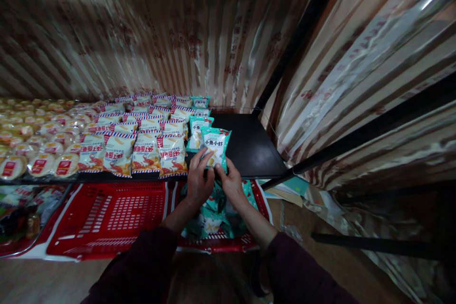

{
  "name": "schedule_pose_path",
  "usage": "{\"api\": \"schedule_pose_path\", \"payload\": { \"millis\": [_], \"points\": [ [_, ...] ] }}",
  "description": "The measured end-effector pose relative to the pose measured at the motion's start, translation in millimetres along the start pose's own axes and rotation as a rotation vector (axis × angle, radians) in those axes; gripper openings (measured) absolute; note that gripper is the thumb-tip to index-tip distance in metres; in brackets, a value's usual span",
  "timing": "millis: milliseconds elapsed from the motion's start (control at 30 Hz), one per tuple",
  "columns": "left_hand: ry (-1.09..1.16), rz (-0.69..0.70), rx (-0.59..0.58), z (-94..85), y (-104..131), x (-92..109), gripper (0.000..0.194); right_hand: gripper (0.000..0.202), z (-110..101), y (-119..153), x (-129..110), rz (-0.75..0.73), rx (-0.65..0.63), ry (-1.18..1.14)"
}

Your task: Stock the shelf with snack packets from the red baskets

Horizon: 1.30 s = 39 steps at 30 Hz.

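Between my two hands is a teal-and-white snack bag [215, 141], upright at the front of the black shelf [251, 145]. My left hand [199, 180] grips its lower left, fingers lying across the front. Thumb and fingers of my right hand [231, 180] pinch its lower right corner. Just behind it, more teal snack bags [195, 128] stand in a line going back. Left of them are rows of white-and-orange snack bags [173, 154] with striped edges. Below my wrists, a red basket [265, 209] holds several loose teal bags [210, 223].
Another red basket [110, 218] sits to the left, beside a container of mixed packets [32, 209]. Round wrapped biscuits [41, 165] fill the shelf's left part. Dark metal bars [342, 137] cross at the right, before striped curtains [171, 23].
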<state>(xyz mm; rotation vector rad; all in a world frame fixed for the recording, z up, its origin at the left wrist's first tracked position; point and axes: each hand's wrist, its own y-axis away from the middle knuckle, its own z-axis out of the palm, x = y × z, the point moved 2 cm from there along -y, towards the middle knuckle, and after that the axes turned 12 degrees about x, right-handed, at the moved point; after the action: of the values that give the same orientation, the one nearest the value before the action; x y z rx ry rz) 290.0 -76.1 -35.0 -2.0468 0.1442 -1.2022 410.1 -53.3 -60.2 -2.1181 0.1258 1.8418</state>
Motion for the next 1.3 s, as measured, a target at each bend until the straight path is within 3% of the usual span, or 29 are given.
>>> {"api": "schedule_pose_path", "payload": {
  "millis": [400, 567, 800, 967, 1300],
  "points": [
    [-0.072, 0.045, 0.061, -4.9, 0, -15, 0.041, 0.061, 17, -5, 8, -0.062, -0.001, 0.113],
    [-0.069, 0.06, 0.093, -6.7, -1, -23, 0.043, 0.054, 27, -6, 10, -0.112, -0.024, 0.197],
    [-0.017, -0.052, 0.011, -5.6, -3, -32, 0.049, 0.049, 37, -7, 15, -0.265, 0.014, 0.347],
    [-0.045, -0.008, 0.041, -5.4, -2, -32, 0.048, 0.046, 41, -10, 15, -0.376, 0.043, 0.445],
    [-0.183, 0.023, 0.063, -3.9, -2, -34, 0.046, 0.054, 42, -11, 11, -0.3, 0.004, 0.435]
  ]
}}
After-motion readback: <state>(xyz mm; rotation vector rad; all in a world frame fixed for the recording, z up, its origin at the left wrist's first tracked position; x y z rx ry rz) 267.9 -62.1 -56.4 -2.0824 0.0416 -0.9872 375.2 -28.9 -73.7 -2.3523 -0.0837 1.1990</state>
